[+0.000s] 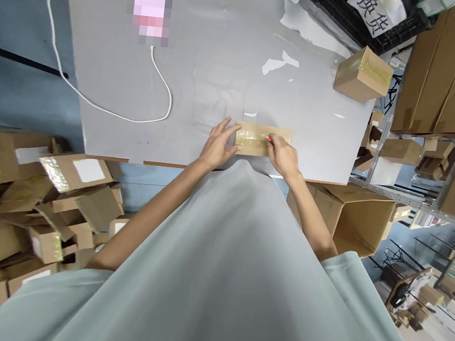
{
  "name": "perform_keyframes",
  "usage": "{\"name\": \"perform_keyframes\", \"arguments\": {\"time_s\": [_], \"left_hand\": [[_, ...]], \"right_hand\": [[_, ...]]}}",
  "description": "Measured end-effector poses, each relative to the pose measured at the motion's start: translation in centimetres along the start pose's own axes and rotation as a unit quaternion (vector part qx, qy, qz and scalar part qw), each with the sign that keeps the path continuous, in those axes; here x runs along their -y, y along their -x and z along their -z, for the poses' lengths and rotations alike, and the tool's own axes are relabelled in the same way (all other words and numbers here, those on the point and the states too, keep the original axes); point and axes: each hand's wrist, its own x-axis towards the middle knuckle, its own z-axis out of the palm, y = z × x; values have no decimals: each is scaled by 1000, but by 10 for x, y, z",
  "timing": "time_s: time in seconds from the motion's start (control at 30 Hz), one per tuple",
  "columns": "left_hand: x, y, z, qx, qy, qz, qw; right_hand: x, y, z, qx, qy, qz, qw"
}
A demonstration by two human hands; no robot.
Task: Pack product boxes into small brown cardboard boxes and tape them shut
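Note:
A small cardboard box (251, 146) with clear tape along its top lies near the front edge of the grey table (209, 33). My left hand (216, 143) steadies its left end, the thumb at the near side and the fingers at the far side. Over the right part of the box, my right hand (283, 156) is closed around a small tool with a red part (270, 139). Most of that tool is hidden in the fingers, so its exact kind does not show. Its tip is close to the taped top; I cannot tell whether it touches.
A taped carton (361, 75) stands at the table's right edge, below a black crate (373, 17). A white cable (115, 117) loops across the left side from a blurred pink object (150, 2). Discarded boxes (45, 205) pile up on the left; an open carton (362, 220) stands on the right.

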Motion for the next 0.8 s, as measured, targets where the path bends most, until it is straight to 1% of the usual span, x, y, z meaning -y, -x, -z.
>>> {"name": "perform_keyframes", "arguments": {"time_s": [0.07, 0.1, 0.2, 0.37, 0.6, 0.8], "left_hand": [[3, -4, 0, 13, 6, 0, 1000], [5, -5, 0, 17, 13, -1, 1000], [8, -6, -2, 25, 32, -3, 999], [8, -6, -3, 31, 39, 1, 999], [5, -8, -2, 36, 40, 10, 999], [8, -6, -3, 28, 50, 9, 998]], "right_hand": [[22, -12, 6, 61, 66, 55, 994], [30, -17, 8, 81, 90, 74, 990], [43, -32, 11, 103, 132, 103, 980], [41, -44, 15, 111, 156, 121, 974], [34, -54, 17, 116, 154, 160, 968], [40, -59, 17, 127, 173, 179, 960]]}}
